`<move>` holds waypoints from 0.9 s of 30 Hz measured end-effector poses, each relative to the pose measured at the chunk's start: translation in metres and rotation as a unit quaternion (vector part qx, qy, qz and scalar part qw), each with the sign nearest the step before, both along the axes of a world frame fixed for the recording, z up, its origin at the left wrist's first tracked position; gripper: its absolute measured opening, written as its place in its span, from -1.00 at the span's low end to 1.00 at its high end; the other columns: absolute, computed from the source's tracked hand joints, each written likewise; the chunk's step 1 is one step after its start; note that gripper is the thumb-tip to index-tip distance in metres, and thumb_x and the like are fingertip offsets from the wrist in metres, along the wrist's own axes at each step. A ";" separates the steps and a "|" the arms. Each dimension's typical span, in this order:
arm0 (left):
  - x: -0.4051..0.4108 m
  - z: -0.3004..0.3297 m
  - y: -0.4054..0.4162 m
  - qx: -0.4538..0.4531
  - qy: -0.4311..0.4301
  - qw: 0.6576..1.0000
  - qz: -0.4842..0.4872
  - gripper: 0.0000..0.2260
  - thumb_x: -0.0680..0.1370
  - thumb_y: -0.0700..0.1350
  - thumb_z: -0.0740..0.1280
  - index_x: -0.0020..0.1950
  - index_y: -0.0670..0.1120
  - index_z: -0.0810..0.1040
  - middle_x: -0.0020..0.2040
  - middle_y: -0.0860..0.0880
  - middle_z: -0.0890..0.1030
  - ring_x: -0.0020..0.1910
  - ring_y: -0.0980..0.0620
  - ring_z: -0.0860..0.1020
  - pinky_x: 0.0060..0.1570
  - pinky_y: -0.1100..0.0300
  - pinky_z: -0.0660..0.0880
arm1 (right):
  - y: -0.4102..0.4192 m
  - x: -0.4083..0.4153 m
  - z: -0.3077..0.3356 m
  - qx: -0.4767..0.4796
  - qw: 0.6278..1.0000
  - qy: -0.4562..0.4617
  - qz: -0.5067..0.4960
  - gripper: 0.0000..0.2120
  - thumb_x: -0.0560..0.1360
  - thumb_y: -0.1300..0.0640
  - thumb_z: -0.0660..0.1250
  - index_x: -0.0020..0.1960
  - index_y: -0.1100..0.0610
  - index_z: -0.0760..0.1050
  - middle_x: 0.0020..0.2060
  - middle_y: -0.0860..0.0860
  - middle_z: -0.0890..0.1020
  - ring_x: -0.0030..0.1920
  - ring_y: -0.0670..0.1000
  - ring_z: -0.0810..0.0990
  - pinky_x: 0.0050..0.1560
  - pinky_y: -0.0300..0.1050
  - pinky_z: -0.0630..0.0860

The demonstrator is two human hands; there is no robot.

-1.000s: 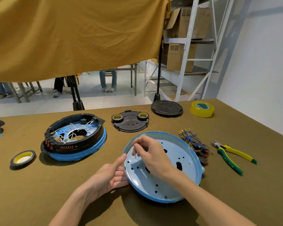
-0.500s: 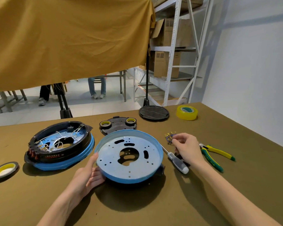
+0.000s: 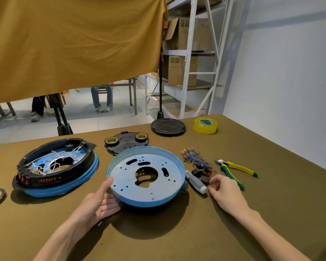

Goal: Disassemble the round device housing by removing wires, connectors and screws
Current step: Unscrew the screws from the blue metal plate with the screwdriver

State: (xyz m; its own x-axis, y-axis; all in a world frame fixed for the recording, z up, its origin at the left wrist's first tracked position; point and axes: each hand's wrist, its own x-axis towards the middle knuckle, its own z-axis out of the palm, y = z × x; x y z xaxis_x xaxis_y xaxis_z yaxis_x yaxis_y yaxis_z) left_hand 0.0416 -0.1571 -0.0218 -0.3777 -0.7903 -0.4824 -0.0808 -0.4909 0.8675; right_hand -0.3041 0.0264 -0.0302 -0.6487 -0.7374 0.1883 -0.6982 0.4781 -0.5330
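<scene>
Bright, even light is falling from overhead, casting soft shadows on the table (image 3: pixel 271 185); shelving (image 3: pixel 186 72) is bowing with wide-angle distortion.

left hand (image 3: pixel 100 201): open, palm up, thumb raised | right hand (image 3: pixel 225 191): palm down, fingers bent, pinching nothing clear
</scene>
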 end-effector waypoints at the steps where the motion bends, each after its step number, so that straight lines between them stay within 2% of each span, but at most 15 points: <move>1: -0.002 -0.001 0.001 0.000 0.000 1.000 -0.003 -0.25 0.29 0.25 0.48 0.19 -0.33 0.50 -0.07 -0.32 0.73 -0.09 -0.20 0.75 -0.28 0.07 0.70 | 0.001 -0.001 -0.002 -0.008 1.000 -0.008 0.001 -0.89 0.51 0.13 0.48 0.02 0.01 0.60 -0.29 -0.11 0.63 -0.24 -0.14 0.58 -0.18 -0.13 0.54; 5: -0.004 -0.002 0.004 0.002 0.011 1.000 -0.006 -0.26 0.29 0.24 0.49 0.18 -0.33 0.51 -0.08 -0.31 0.73 -0.09 -0.20 0.75 -0.29 0.07 0.70 | -0.002 -0.001 -0.004 -0.056 0.998 -0.017 0.000 -0.92 0.53 0.12 0.47 -0.03 -0.02 0.59 -0.25 -0.14 0.62 -0.21 -0.17 0.57 -0.24 -0.24 0.44; 9: -0.007 0.000 0.006 -0.003 0.011 1.000 0.003 -0.27 0.28 0.26 0.48 0.17 -0.31 0.52 -0.10 -0.28 0.73 -0.12 -0.17 0.75 -0.29 0.08 0.70 | -0.002 0.004 0.008 -0.157 0.987 -0.020 -0.028 -0.86 0.59 0.18 0.37 -0.07 -0.04 0.57 -0.28 -0.18 0.61 -0.25 -0.20 0.57 -0.27 -0.23 0.41; 12: -0.009 0.003 0.007 0.013 0.023 1.000 -0.001 -0.25 0.27 0.26 0.50 0.18 -0.30 0.52 -0.08 -0.28 0.73 -0.10 -0.18 0.75 -0.28 0.06 0.70 | -0.011 0.023 0.028 -0.225 0.974 -0.023 0.019 -0.86 0.58 0.21 0.37 -0.08 -0.01 0.60 -0.27 -0.16 0.63 -0.22 -0.19 0.59 -0.22 -0.17 0.48; 14: -0.011 0.006 0.010 0.028 0.035 0.999 -0.013 -0.25 0.28 0.25 0.50 0.20 -0.31 0.51 -0.05 -0.30 0.73 -0.08 -0.19 0.75 -0.28 0.06 0.70 | -0.019 0.046 0.043 -0.233 0.968 -0.011 0.089 -0.88 0.56 0.20 0.38 -0.08 0.01 0.61 -0.24 -0.17 0.63 -0.20 -0.15 0.58 -0.17 -0.15 0.50; 16: -0.013 0.008 0.014 0.048 0.049 0.997 -0.025 -0.24 0.28 0.24 0.51 0.21 -0.31 0.51 -0.03 -0.31 0.72 -0.06 -0.20 0.74 -0.29 0.06 0.69 | -0.029 0.072 0.055 -0.201 0.963 0.001 0.181 -0.96 0.58 0.09 0.38 -0.04 0.01 0.61 -0.16 -0.18 0.61 -0.09 -0.14 0.57 -0.04 -0.15 0.50; 19: -0.014 0.011 0.020 0.077 0.082 0.993 -0.047 -0.25 0.30 0.21 0.52 0.24 -0.32 0.50 0.04 -0.33 0.71 0.01 -0.21 0.73 -0.24 0.06 0.69 | -0.041 0.105 0.070 -0.099 0.951 0.008 0.291 -0.62 0.56 -0.28 0.26 0.16 -0.03 0.60 0.05 -0.16 0.56 0.14 -0.15 0.47 0.20 -0.17 0.39; 22: -0.013 0.016 0.024 0.102 0.132 0.984 -0.055 -0.37 0.40 0.10 0.53 0.26 -0.32 0.52 0.11 -0.33 0.69 0.06 -0.20 0.72 -0.22 0.08 0.69 | -0.051 0.125 0.077 0.000 0.935 0.072 0.348 -0.34 0.50 -0.47 0.15 0.36 -0.04 0.50 0.25 -0.08 0.51 0.25 -0.07 0.40 0.24 -0.13 0.29; 25: -0.012 0.021 0.028 0.128 0.178 0.975 -0.021 -0.55 0.47 -0.11 0.47 0.28 -0.31 0.53 0.12 -0.35 0.69 0.01 -0.22 0.73 -0.31 0.08 0.69 | -0.055 0.133 0.081 0.065 0.918 0.138 0.366 -0.28 0.45 -0.49 0.24 0.45 -0.06 0.41 0.34 -0.06 0.47 0.28 -0.02 0.41 0.21 -0.09 0.32; 27: -0.013 0.023 0.032 0.157 0.213 0.964 -0.010 -0.59 0.49 -0.21 0.39 0.31 -0.32 0.51 0.14 -0.36 0.67 0.01 -0.24 0.73 -0.33 0.05 0.69 | -0.055 0.131 0.084 0.062 0.913 0.151 0.374 -0.39 0.51 -0.34 0.34 0.44 -0.05 0.41 0.32 -0.06 0.51 0.26 -0.01 0.46 0.22 -0.06 0.42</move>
